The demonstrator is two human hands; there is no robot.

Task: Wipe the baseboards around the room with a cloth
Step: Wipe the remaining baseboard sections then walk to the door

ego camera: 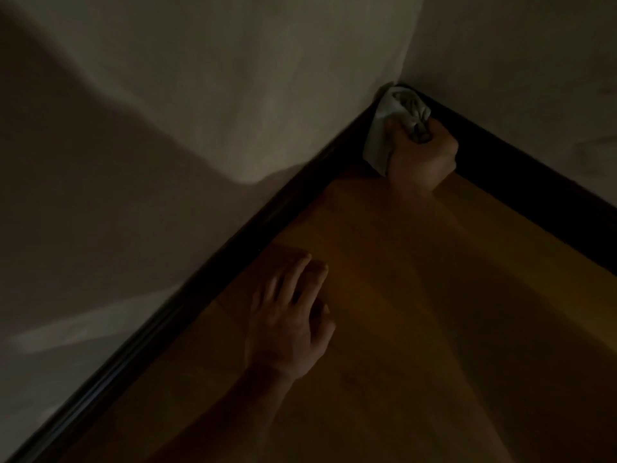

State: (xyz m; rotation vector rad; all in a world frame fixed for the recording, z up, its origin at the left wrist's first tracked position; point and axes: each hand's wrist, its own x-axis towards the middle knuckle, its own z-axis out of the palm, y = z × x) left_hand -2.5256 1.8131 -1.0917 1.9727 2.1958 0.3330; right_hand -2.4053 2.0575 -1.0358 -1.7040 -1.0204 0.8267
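Observation:
A dark baseboard point(213, 262) runs along the left wall and meets a second dark baseboard point(534, 182) in the room's corner at the upper right. My right hand point(422, 158) grips a pale bunched cloth point(390, 118) and holds it against the baseboard right at that corner. My left hand point(293, 315) rests flat on the wooden floor with its fingers spread, a short way from the left baseboard. The scene is dim and slightly blurred.
Light plain walls point(200, 95) rise above both baseboards. An orange-brown wooden floor point(434, 295) fills the lower right of the view.

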